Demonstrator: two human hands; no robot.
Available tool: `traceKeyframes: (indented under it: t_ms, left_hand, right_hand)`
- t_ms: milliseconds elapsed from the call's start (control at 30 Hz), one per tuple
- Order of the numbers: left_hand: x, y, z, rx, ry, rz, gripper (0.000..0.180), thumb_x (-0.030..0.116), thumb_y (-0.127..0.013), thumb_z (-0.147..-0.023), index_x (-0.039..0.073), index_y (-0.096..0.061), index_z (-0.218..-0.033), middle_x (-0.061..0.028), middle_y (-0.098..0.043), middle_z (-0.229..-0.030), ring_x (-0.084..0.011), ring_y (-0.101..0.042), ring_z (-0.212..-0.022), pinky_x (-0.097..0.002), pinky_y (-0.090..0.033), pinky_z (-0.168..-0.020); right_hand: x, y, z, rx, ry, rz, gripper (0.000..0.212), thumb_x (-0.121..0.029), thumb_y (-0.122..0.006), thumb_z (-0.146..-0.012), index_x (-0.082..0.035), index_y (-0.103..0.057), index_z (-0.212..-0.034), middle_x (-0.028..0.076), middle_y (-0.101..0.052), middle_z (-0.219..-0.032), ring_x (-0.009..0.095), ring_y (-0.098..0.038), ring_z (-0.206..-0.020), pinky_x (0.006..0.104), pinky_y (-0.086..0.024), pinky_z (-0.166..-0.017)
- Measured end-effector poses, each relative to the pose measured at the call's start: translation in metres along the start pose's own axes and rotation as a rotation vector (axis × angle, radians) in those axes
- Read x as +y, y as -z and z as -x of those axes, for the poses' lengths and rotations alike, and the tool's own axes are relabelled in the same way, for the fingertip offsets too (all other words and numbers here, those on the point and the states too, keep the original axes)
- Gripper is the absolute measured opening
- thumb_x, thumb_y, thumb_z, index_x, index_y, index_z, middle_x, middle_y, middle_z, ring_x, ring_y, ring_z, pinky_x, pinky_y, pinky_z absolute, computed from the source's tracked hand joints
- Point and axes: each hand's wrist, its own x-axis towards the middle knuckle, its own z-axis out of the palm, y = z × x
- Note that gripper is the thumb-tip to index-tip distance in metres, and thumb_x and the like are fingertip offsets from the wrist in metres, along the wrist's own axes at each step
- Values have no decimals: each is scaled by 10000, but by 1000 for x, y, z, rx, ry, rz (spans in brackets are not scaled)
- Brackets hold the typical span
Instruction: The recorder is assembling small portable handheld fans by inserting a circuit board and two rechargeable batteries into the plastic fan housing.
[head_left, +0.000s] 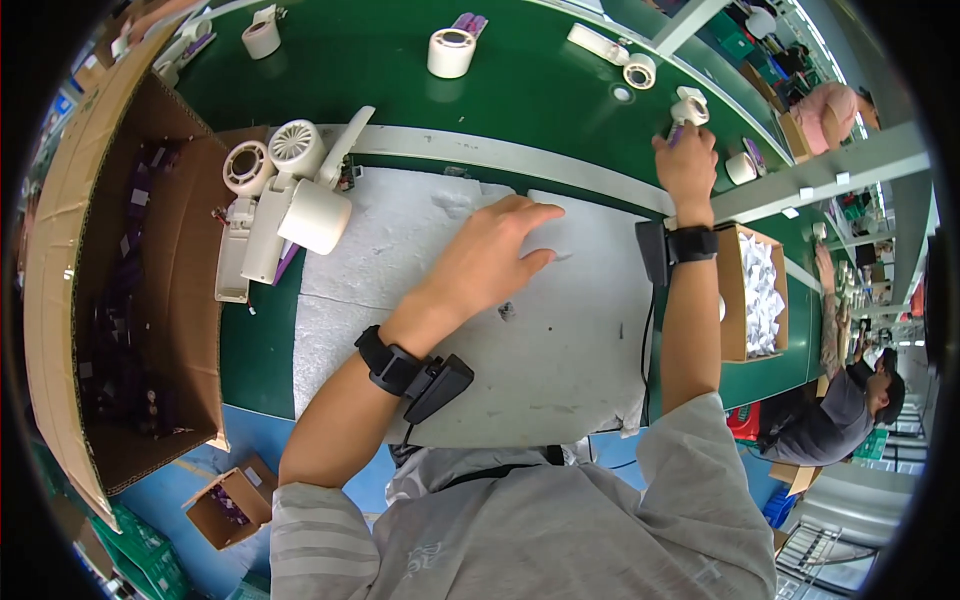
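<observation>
My left hand [502, 252] hovers over, or rests lightly on, a white foam pad [570, 350]; its thumb and fingers are apart with nothing between them. At the far right my right hand [687, 160] reaches across onto the green belt. Its fingers close on a white hair dryer housing [690, 108] with a purple part at the handle; the fingers hide part of the grip. Left of the pad lies a cluster of white housings [316, 217], with round heads and handle shells heaped together.
A tall cardboard box [165, 330] with dark purple parts stands at left. An open box of small white pieces [762, 295] sits at right. More housings [452, 52] lie along the green belt [560, 110], beyond a metal rail [510, 150]. A seated person [830, 420] is at right.
</observation>
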Motion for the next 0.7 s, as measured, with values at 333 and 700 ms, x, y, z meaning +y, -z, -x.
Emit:
traceKeyframes:
  t_ms: [333, 700]
  left_hand:
    - [-20, -6, 1, 59, -34, 58, 334, 36, -695, -770, 8, -644, -1099, -169, -620, -1064, -352, -617, -964, -411, -508, -856]
    - [-1, -5, -10, 58, -3, 139, 282, 116, -664, -839, -14, -615, -1084, -200, -593, -1055, -378, -602, -989, -434, -494, -865]
  right_hand:
    - [22, -147, -191, -130, 300, -171, 781, -500, -668, -813, -20, -444, -1387, 227, -628, -1199, 361, -602, -1117, 437, -458, -968]
    - [58, -108, -283, -671, 193, -556, 617, -155, -648, -701, -98, -460, -1286, 33, -587, -892, 128, -571, -827, 280, -473, -667]
